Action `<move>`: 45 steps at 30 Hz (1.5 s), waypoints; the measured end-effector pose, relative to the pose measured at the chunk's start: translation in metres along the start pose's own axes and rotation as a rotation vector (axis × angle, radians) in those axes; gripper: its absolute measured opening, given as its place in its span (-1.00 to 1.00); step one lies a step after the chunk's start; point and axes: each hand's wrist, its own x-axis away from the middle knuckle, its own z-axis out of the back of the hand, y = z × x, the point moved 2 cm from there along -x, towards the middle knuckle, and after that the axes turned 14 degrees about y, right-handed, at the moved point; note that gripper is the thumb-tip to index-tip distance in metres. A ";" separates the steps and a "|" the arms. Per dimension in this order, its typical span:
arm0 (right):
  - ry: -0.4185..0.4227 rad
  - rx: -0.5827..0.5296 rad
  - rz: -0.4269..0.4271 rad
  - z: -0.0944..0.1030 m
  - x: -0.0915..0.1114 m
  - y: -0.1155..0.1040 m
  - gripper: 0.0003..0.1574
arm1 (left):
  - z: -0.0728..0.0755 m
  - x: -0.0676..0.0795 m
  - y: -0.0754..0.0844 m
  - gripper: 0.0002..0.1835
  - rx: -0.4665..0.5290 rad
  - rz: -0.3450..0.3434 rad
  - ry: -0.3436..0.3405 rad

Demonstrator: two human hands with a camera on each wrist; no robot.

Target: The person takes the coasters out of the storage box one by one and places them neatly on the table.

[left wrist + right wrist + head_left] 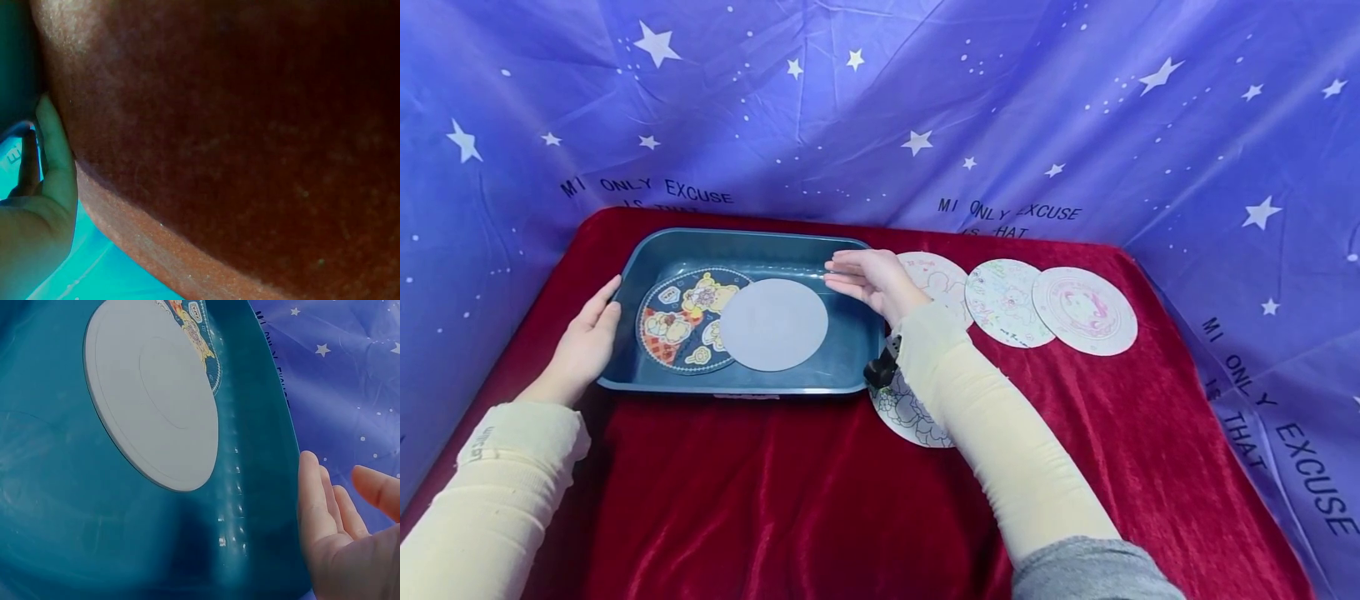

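Note:
A dark teal plastic basin (850,350) lies before me in the head view. Inside are a round disc with colourful cartoon bears (688,325) and a plain pale grey disc (775,325) that overlaps it. My left hand (587,346) is at the basin's left wall, fingers fairly straight against its outside; in the left wrist view, that hand (50,187) shows only at the left edge. Extended fingers of my right hand (876,279) are by the basin's right end, palm facing it. The right wrist view has this hand (337,531) beside the rim, holding nothing.
Right of the basin are a pale disc with red line drawings (932,279), one with green drawings (1007,304) and one with a pink drawing (1086,311). A black-lined disc (910,412) is partly under my right forearm. Red velvet (760,492) covers the table; starry blue cloth (820,108) hangs behind.

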 end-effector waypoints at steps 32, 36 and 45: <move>0.026 0.073 0.051 -0.006 -0.020 0.014 -0.52 | -0.002 0.000 -0.001 -0.39 -0.007 -0.005 0.009; 0.014 0.074 0.034 -0.007 -0.024 0.014 -0.52 | -0.002 -0.001 -0.001 -0.39 -0.007 -0.008 0.009; -0.009 0.081 0.036 -0.012 -0.031 0.015 -0.51 | 0.000 0.000 0.000 -0.39 -0.011 -0.016 0.022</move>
